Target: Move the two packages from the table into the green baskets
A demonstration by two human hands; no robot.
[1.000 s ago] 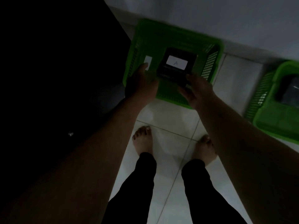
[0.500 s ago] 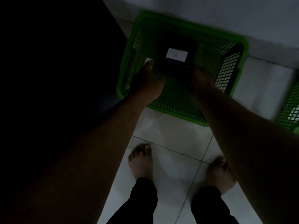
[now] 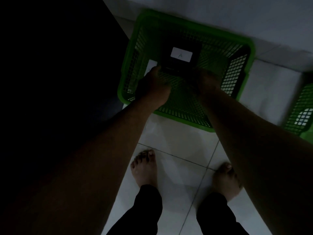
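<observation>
Two hands grip one dark package bearing a white label marked "A", low inside the green basket at 12 o'clock. Left hand clasps its near-left corner; right hand, dim, seemingly its near-right. A second basket is cropped at 3 o'clock.

Dim light, pale tiled floor — dark grout lines, white wall, black mass at left

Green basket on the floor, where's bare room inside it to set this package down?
Green basket: bare mesh right of the package, toward the right wall, and along the near rim. Crowded at the left wall, where the left hand and white label sit.
</observation>
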